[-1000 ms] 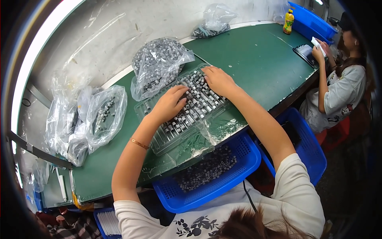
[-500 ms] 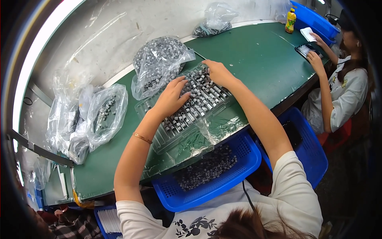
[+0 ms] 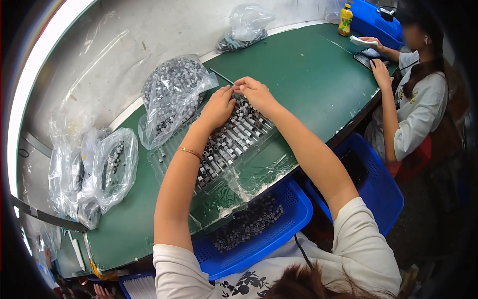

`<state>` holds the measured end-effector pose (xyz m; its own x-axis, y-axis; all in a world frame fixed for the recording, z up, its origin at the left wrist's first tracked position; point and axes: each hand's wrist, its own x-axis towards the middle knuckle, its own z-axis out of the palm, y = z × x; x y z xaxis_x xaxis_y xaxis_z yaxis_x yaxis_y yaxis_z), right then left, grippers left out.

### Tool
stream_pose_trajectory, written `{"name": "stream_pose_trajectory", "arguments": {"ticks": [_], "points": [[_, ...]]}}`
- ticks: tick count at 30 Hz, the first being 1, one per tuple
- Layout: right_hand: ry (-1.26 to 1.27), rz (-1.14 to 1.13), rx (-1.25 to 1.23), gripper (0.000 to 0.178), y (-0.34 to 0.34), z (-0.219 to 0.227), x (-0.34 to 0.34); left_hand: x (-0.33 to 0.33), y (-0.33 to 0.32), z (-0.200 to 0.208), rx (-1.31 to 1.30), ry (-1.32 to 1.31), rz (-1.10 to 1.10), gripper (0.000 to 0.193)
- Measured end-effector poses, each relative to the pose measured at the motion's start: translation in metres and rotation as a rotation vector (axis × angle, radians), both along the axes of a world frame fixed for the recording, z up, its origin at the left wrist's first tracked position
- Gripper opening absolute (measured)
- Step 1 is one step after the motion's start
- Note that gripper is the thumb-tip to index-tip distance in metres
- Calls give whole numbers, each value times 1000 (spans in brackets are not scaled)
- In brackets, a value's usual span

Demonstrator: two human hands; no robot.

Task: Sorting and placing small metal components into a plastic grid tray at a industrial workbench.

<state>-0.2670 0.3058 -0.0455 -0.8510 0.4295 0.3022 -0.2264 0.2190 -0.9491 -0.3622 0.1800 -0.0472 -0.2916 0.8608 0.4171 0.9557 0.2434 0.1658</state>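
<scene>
A clear ribbed plastic tray (image 3: 199, 190) lies on the green table, with small grey, white and dark cylindrical pieces (image 3: 226, 148) lined up in its grooves. My left hand (image 3: 218, 108) rests over the tray's far part, fingers stretched forward and thumb apart. Close beside its fingertips is my right hand (image 3: 256, 95), its fingers bent and drawn together at the tray's far edge. Whatever lies between those fingertips is hidden. Behind the tray and partly over it leans a large clear bag (image 3: 174, 92) full of similar small pieces.
Clear bags (image 3: 112, 167) lie at left, and another bag (image 3: 244, 37) stands at the back. Below the table edge a blue basket (image 3: 294, 214) holds loose pieces. A second blue basket (image 3: 388, 199) stands to its right. At far right a co-worker (image 3: 416, 109) handles a dark tray near a bottle (image 3: 345, 21).
My hands have come together at the tray's far edge; the left moved forward, the right toward the left. The whole view has shifted slightly. The co-worker's white cloth or paper has tilted.
</scene>
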Motion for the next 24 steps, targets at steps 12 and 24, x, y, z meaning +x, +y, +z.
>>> {"name": "stream_pose_trajectory", "arguments": {"ticks": [12,24], "points": [[-221,104,-206,21,19,27,26,40,-2,10,16,-218,-44,32],[-123,-57,114,15,7,7,26,102,-6,19,-110,-104,-66,40]]}}
